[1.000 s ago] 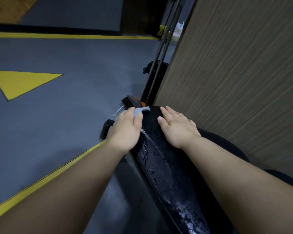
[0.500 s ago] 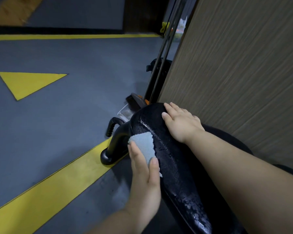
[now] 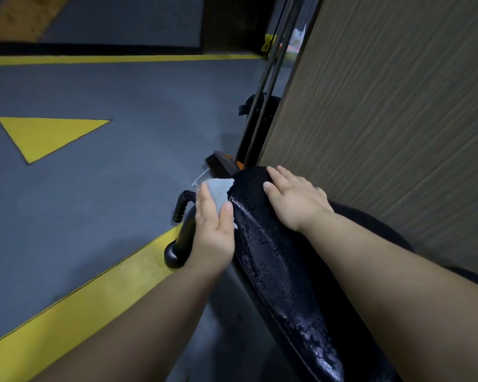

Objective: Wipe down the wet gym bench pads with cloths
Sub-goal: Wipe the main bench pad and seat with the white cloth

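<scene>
Grey floor [image 3: 122, 175] with yellow lines flanks the wet black pad [image 3: 273, 257], where your left hand [image 3: 214, 232] presses the pale cloth [image 3: 217, 188] flat-fingered against its far left edge while your right hand [image 3: 293, 199] steadies the top, fingers straight: draw firm, overlapping strokes toward the beaded near end.

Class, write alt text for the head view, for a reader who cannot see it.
A left hand presses a pale cloth against the edge of a wet black pad; the right hand lies flat on top. Grey floor with yellow markings left, wood-grain wall right.
</scene>
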The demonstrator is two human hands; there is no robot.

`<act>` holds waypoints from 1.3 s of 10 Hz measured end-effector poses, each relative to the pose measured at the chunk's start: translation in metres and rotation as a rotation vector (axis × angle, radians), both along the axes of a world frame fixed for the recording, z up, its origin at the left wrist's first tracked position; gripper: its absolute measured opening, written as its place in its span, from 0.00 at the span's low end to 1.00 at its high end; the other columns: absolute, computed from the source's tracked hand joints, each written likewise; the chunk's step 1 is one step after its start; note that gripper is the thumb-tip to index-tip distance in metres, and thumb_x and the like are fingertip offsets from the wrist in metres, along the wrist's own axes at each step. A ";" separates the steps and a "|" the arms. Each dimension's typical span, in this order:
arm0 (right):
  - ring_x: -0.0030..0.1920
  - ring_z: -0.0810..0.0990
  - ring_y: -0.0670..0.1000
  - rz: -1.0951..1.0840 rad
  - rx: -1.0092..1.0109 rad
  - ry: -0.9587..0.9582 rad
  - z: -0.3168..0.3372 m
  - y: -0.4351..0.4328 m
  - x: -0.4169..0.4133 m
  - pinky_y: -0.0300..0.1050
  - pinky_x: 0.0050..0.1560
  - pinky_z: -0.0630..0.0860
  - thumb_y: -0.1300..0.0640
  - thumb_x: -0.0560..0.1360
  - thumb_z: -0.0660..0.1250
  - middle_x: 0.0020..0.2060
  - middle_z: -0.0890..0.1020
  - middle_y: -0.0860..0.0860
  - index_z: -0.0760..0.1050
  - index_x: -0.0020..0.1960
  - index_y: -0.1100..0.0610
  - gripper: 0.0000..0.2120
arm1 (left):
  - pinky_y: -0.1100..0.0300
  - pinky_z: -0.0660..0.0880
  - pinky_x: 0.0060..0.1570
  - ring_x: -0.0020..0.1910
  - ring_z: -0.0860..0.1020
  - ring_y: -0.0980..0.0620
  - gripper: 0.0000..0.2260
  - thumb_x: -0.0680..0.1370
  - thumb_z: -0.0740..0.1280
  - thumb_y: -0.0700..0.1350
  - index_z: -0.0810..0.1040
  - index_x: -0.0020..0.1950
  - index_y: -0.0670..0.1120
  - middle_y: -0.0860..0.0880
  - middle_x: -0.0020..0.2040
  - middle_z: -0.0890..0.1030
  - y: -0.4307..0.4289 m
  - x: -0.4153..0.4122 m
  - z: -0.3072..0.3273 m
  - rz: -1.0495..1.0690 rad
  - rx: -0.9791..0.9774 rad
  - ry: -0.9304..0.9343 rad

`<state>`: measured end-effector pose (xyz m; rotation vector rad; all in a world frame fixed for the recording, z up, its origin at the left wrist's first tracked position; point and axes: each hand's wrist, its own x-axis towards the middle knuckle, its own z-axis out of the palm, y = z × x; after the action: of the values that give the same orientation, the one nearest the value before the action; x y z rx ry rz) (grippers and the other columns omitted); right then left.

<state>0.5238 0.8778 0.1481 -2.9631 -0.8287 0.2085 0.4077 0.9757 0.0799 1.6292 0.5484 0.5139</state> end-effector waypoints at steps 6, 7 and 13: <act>0.77 0.51 0.50 -0.003 0.009 -0.010 0.000 -0.001 0.002 0.56 0.73 0.52 0.40 0.82 0.43 0.78 0.51 0.42 0.49 0.78 0.42 0.25 | 0.85 0.44 0.59 0.76 0.46 0.62 0.21 0.85 0.47 0.42 0.50 0.79 0.47 0.51 0.80 0.48 -0.026 -0.019 -0.008 0.024 -0.002 -0.069; 0.77 0.52 0.50 -0.005 0.005 -0.011 0.000 -0.001 0.002 0.56 0.72 0.52 0.40 0.81 0.43 0.78 0.51 0.42 0.49 0.78 0.42 0.25 | 0.79 0.52 0.66 0.74 0.57 0.63 0.19 0.85 0.52 0.45 0.62 0.77 0.49 0.54 0.77 0.62 -0.006 -0.008 -0.006 0.086 -0.087 -0.116; 0.77 0.52 0.50 -0.024 -0.008 -0.011 0.000 0.002 0.002 0.56 0.72 0.53 0.39 0.81 0.43 0.78 0.51 0.41 0.49 0.78 0.41 0.25 | 0.72 0.41 0.70 0.72 0.36 0.71 0.23 0.79 0.50 0.59 0.45 0.72 0.66 0.74 0.72 0.34 -0.085 -0.074 -0.026 -0.164 -0.159 -0.213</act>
<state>0.5261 0.8795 0.1479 -2.9822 -0.7954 0.1956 0.3342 0.8907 0.0537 1.4335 0.2868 0.5018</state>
